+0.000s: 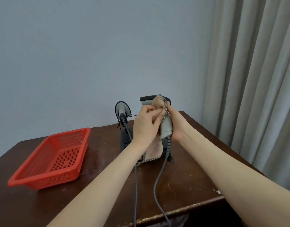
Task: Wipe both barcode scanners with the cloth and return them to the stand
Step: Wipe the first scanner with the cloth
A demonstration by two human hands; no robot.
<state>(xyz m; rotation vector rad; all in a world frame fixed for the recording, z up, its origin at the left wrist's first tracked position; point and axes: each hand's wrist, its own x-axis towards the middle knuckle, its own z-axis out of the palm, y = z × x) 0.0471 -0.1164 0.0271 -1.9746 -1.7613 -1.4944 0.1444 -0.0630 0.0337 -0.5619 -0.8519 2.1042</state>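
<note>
A grey barcode scanner is held upright above the middle of a dark wooden bench. The right hand wraps its fingers around the handle from behind. The left hand pinches a beige cloth against the scanner's head, the cloth hanging down below the hands. A second scanner sits in the black stand, just left and farther back. Grey cables trail toward the near edge. A red perforated basket lies well to the left.
</note>
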